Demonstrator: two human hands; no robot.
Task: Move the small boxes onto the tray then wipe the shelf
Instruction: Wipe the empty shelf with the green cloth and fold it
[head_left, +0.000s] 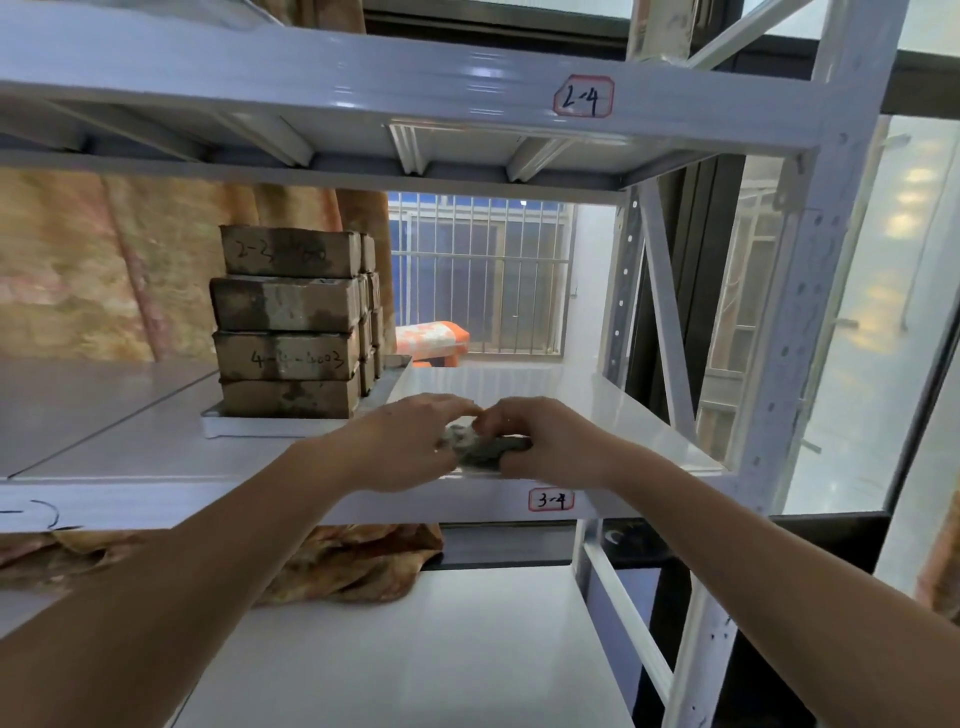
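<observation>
Rag (485, 448) sat bunched between both hands on shelf (597, 410), fingers (506, 415) of each curled pinching it; right hand (550, 441) nearer bare stretch; boxes (291, 322) stacked on tray (260, 427) left of fingers.

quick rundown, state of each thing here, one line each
small boxes: stacked on the tray
tray: resting on the shelf, loaded
cloth: bunched up near the shelf's front edge
shelf: bare to the right of the tray
left hand: fingers on the cloth
right hand: gripping the cloth
</observation>
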